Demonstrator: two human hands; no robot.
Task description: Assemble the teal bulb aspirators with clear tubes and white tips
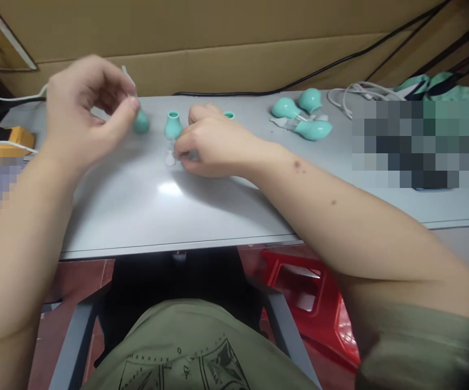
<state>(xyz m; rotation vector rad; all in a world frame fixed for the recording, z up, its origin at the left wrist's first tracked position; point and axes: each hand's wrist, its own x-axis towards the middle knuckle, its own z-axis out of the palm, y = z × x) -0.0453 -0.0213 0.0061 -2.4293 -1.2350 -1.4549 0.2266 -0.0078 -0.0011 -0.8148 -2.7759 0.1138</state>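
Observation:
My left hand (96,103) is closed in a pinch around the pale nozzle (124,70) of a teal rubber bulb syringe (141,123), whose bulb shows just below the fingertips. My right hand (207,141) is low over the table, its fingers curled together; what they grip, if anything, is hidden. Beside its fingertips lies a small whitish translucent piece (170,158). Just behind that piece, a teal bulb (173,125) stands upright with its open mouth up. Another open-mouthed teal bulb (229,115) is mostly covered by my right hand.
Farther right on the grey-white table (136,216) lie several teal bulbs (314,130), some with pale nozzles. A coiled white cable (356,95) is at the back right. A black cable (299,81) runs along the cardboard wall (218,49). Below stands a red plastic stool (332,303).

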